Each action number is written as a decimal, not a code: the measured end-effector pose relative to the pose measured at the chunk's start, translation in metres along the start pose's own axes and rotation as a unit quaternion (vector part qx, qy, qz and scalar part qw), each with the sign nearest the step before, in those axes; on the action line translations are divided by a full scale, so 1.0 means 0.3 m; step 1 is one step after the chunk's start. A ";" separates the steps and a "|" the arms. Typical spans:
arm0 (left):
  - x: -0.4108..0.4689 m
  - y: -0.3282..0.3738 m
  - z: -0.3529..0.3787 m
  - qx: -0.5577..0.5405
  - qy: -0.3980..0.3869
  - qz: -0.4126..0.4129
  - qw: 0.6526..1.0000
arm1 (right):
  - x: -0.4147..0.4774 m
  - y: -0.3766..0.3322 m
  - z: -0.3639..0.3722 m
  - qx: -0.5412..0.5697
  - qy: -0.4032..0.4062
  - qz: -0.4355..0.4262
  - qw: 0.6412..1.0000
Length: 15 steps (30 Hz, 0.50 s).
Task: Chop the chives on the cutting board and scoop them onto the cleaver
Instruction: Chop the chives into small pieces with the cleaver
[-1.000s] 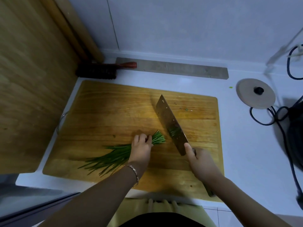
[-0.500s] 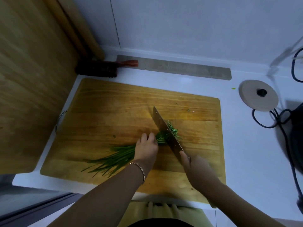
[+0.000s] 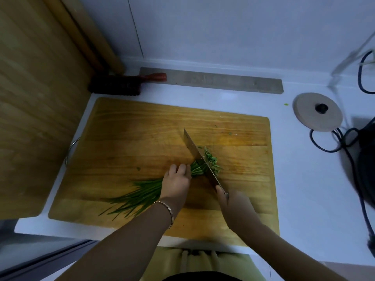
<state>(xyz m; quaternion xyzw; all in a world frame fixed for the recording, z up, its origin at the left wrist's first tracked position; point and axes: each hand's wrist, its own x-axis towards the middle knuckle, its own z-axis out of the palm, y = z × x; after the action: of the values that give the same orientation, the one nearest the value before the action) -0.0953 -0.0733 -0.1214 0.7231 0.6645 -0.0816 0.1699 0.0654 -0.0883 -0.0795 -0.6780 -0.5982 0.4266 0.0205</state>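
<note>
We pin the chives with curled left hand fingers; their long axis runs leftward from the cleaver, clamped in our right hand

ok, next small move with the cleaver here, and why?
Probably lift the cleaver slightly, slide the left hand back along the chives, and cut a little further along. Only a small pile of cut pieces lies right of the blade; most of the bunch, under and behind that hand, is uncut.
</note>
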 end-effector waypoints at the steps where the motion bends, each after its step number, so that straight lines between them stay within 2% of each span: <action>1: -0.002 0.000 0.002 0.002 0.003 0.005 1.000 | -0.007 0.000 -0.003 0.000 0.001 0.002 1.000; 4: -0.006 -0.003 0.014 0.005 0.023 0.004 1.000 | 0.028 -0.040 0.000 0.015 0.018 0.003 1.000; 7: -0.010 -0.011 0.017 -0.014 0.057 0.005 0.998 | 0.082 -0.073 -0.015 0.079 0.006 0.033 0.996; 10: -0.008 -0.030 0.013 -0.022 0.088 0.036 0.995 | 0.083 -0.042 -0.063 0.119 0.008 0.040 0.992; 15: -0.008 -0.041 0.024 -0.030 0.144 0.073 0.986 | 0.020 -0.024 -0.114 0.112 0.022 0.018 0.993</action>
<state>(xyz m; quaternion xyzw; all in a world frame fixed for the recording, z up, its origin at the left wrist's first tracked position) -0.1070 -0.0774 -0.1291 0.7684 0.6297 0.0561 0.0998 0.0800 -0.0647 -0.0571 -0.6917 -0.5338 0.4758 0.1015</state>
